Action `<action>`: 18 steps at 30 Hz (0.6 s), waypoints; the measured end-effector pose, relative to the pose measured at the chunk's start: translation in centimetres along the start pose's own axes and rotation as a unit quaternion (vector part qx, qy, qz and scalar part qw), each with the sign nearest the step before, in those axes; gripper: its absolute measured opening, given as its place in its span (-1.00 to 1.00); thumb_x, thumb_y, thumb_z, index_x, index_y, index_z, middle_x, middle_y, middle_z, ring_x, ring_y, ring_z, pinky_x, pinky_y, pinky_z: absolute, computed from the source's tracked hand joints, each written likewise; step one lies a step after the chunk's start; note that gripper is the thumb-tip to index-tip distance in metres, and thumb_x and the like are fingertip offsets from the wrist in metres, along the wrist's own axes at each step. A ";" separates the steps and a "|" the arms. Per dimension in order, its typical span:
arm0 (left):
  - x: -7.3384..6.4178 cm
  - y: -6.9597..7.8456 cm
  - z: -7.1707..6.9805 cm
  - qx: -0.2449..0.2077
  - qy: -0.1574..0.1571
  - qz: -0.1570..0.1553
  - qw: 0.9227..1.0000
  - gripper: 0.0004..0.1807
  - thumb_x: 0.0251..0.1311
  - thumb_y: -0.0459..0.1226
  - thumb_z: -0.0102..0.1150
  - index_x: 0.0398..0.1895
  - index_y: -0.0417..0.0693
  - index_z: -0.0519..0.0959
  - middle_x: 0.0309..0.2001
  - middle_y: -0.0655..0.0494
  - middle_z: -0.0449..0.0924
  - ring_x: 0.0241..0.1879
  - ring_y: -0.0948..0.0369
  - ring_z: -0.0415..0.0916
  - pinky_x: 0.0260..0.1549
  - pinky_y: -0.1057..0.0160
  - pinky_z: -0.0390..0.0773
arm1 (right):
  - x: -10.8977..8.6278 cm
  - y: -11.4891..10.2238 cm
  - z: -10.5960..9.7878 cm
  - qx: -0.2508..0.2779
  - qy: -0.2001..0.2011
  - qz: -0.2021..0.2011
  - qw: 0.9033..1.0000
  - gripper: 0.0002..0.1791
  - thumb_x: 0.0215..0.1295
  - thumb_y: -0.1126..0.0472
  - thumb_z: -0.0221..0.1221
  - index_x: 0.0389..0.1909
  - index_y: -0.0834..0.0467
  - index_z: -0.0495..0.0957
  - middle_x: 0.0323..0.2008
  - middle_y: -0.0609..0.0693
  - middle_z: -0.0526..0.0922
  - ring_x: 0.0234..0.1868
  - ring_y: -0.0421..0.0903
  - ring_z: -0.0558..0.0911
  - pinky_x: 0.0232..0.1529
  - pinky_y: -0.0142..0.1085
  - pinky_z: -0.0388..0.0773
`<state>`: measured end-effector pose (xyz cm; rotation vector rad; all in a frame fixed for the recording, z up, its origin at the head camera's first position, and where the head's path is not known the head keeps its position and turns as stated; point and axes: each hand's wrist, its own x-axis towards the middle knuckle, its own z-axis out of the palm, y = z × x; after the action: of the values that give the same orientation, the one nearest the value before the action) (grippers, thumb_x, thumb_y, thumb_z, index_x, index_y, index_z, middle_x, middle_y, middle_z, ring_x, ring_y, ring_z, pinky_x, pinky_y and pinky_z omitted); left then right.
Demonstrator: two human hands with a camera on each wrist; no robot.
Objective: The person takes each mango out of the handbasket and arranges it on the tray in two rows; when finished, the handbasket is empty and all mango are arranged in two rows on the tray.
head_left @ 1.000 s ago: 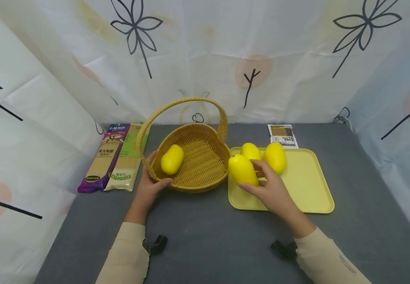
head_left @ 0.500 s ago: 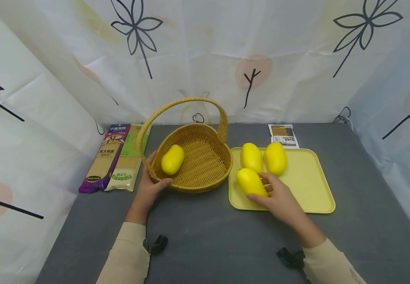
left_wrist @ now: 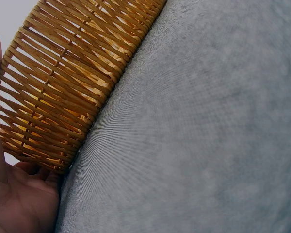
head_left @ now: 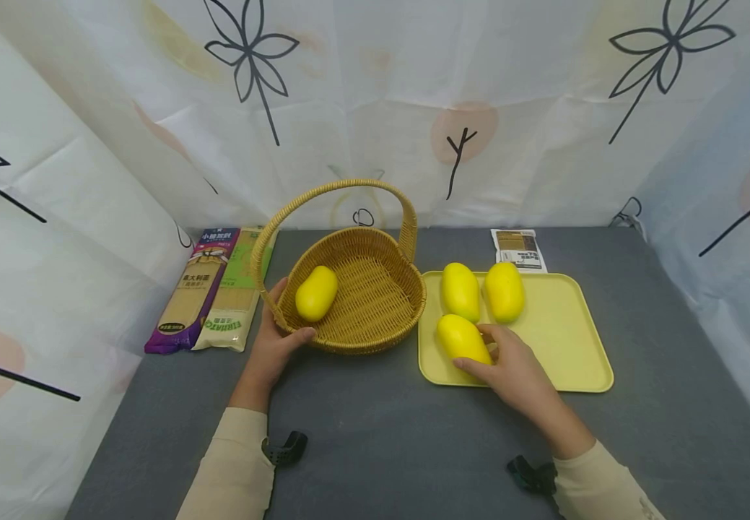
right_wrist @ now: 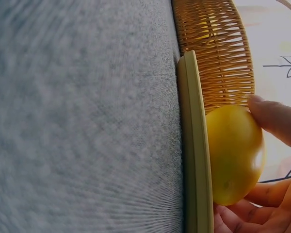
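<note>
My left hand grips the near-left side of a woven wicker basket, thumb over the rim; the left wrist view shows the palm against the basket's wall. Inside the basket, on its left, lies one yellow mango. My right hand holds another mango between thumb and fingers at the front left of a pale yellow tray. In the right wrist view this mango sits right at the tray's rim level. Two more mangoes, a left one and a right one, lie behind it on the tray.
Two packs of noodles, one purple and one green, lie left of the basket. A small white-and-brown packet lies behind the tray. A patterned curtain encloses the grey table at the back and sides.
My right hand has moved the mango away from the basket, toward the front right and down to the tray. The left hand and basket have stayed in place.
</note>
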<state>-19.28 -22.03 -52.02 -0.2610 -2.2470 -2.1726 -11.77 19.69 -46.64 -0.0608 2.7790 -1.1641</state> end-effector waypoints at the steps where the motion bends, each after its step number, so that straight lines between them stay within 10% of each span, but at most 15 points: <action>1: 0.0 0.0 0.0 0.000 0.000 0.000 1.000 0.10 0.40 -0.55 0.32 0.80 0.35 -0.01 0.69 0.16 0.04 0.61 0.10 0.07 0.49 0.09 0.15 | 0.0 0.0 0.0 -0.001 0.000 0.001 1.000 -0.07 0.37 -0.17 0.50 0.43 0.43 0.43 0.30 0.36 0.57 0.07 0.23 0.65 0.06 0.17 0.60; 18: -0.1 0.2 0.1 -0.004 0.002 -0.004 1.000 0.10 0.40 -0.57 0.31 0.80 0.34 -0.01 0.70 0.17 0.02 0.61 0.10 0.07 0.42 0.28 0.23 | -0.2 -0.4 -0.4 0.006 -0.013 0.019 1.000 -0.11 0.44 -0.21 0.42 0.42 0.44 0.47 0.24 0.32 0.61 -0.11 0.05 0.65 -0.18 -0.09 0.63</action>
<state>-19.17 -21.89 -51.80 -0.2461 -2.2410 -2.1854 -11.61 19.69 -46.08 -0.0201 2.7390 -1.1616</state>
